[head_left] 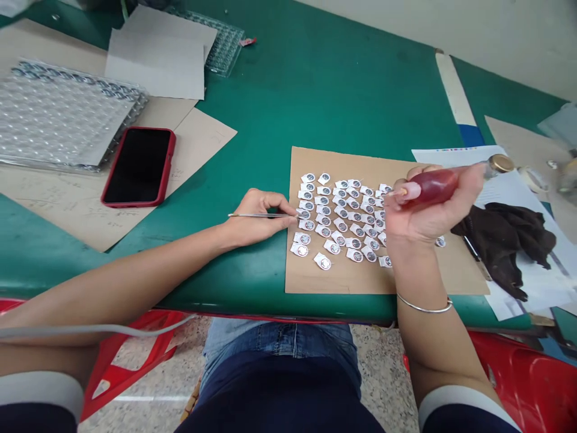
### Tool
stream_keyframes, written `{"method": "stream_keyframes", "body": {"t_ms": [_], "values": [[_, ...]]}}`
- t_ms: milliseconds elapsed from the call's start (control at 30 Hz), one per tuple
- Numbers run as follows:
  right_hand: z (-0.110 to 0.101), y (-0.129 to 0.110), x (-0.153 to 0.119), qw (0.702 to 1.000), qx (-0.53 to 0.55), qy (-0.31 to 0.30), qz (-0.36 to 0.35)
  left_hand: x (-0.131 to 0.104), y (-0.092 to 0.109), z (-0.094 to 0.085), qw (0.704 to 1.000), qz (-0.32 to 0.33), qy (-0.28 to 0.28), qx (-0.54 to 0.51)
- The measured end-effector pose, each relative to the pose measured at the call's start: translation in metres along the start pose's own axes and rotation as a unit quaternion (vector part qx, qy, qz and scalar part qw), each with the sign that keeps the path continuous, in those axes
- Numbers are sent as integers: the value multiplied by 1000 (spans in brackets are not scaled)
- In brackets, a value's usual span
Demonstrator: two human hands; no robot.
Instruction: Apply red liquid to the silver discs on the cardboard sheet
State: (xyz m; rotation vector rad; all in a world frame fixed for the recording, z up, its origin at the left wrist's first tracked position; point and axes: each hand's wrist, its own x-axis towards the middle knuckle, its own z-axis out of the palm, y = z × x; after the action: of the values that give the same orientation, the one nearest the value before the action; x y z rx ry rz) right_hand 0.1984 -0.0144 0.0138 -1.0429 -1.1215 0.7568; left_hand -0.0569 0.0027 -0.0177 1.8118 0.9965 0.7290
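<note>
My left hand pinches thin metal tweezers at the left edge of a brown cardboard sheet. Its fingertips are beside the leftmost of several small white tags with round dark-ringed pieces, laid out in rough columns on the sheet. Over the sheet's right part, my right hand, palm up, wraps round a dark red squeeze bottle with a pale tip pointing left. That hand and wrist hide some of the tags.
A phone in a red case lies at left on brown paper, near clear bubbled plastic trays and white sheets. At right are a dark brown cloth, a pen-like tool, papers and a gold-capped jar.
</note>
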Motion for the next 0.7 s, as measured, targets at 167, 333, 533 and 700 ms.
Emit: {"method": "stream_keyframes", "body": {"t_ms": [167, 333, 533, 700], "values": [[-21, 19, 12, 968, 206, 51, 133, 8, -7, -11, 995, -21, 98, 4], [-24, 21, 15, 962, 229, 15, 149, 15, -16, -15, 992, -52, 113, 10], [-23, 17, 17, 979, 179, -39, 92, 15, -16, -15, 990, -66, 116, 42], [-24, 18, 18, 987, 149, -51, 40, 16, -15, -16, 989, -66, 112, 63]]}}
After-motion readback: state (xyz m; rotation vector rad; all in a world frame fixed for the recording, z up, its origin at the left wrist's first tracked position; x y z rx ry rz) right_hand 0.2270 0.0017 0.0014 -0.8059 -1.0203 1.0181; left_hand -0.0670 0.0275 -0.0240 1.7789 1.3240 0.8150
